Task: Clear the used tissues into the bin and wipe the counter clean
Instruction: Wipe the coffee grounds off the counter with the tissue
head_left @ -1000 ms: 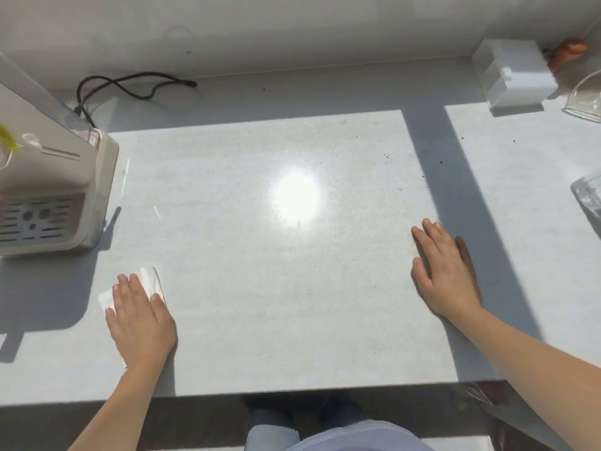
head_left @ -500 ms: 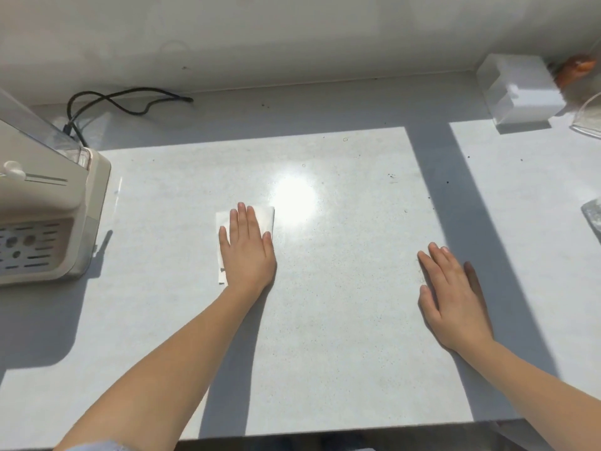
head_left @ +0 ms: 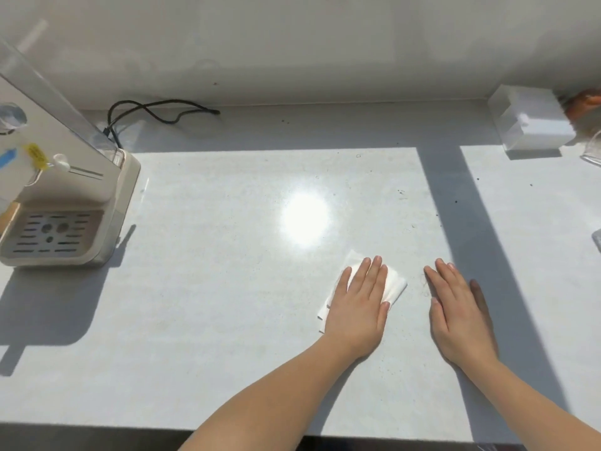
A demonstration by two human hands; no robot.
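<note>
Flat on the counter: one hand presses a tissue, the other rests bare

Now the left hand (head_left: 356, 307) lies palm-down with fingers extended and together, pressing a folded white tissue (head_left: 395, 284) against the pale counter (head_left: 211, 304). It does not clench the tissue; it pins it under a flat palm, and corners of the paper show past the fingertips, on the thumb side and on the outer side. Just beside it, to its right, the right hand (head_left: 457, 315) rests flat and empty on the surface, fingers straight, thumb close in; the two hands are apart, with a narrow strip of counter between them. Both forearms reach in from the near edge of the counter, the left one crossing diagonally from the person's left.

Well to the left of the left hand the surface is open and sunlit as far as a beige appliance (head_left: 65, 203) with a slotted drip tray, which casts a long shadow toward the near edge. Ahead of the hands is a bright glare patch, then more free surface up to the wall, where a black cable (head_left: 159, 113) lies. Beyond the right hand a dark shadow band crosses the counter, with small dark specks (head_left: 401, 193) scattered near it. Far ahead and to the right of that hand a clear plastic box (head_left: 530, 125) sits against the wall.
</note>
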